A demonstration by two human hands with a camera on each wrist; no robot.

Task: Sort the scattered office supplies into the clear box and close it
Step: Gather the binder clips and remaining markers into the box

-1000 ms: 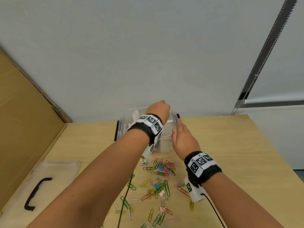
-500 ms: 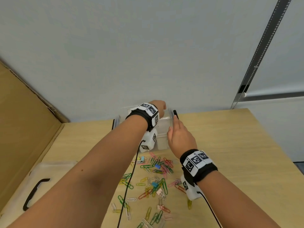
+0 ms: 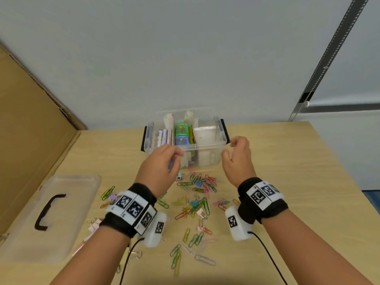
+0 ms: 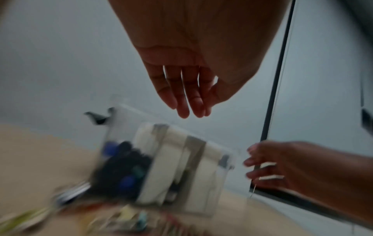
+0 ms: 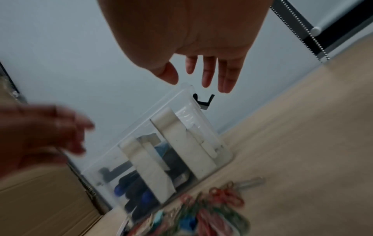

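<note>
The clear box stands open at the back of the wooden table, holding pens, a green and blue item and white pieces. My left hand hovers just in front of the box's near wall, fingers relaxed and empty, as the left wrist view confirms. My right hand hangs by the box's front right corner, apart from it, with nothing between its fingers. Coloured paper clips and small binder clips lie scattered in front of the box, under my wrists.
The box's clear lid with a black handle lies flat at the left of the table. A cardboard panel walls off the left side. A grey wall rises right behind the box. The table's right edge runs diagonally.
My left hand has pulled back out of the box toward me. The right hand has drawn away from the box's right wall. The box's contents show now.
</note>
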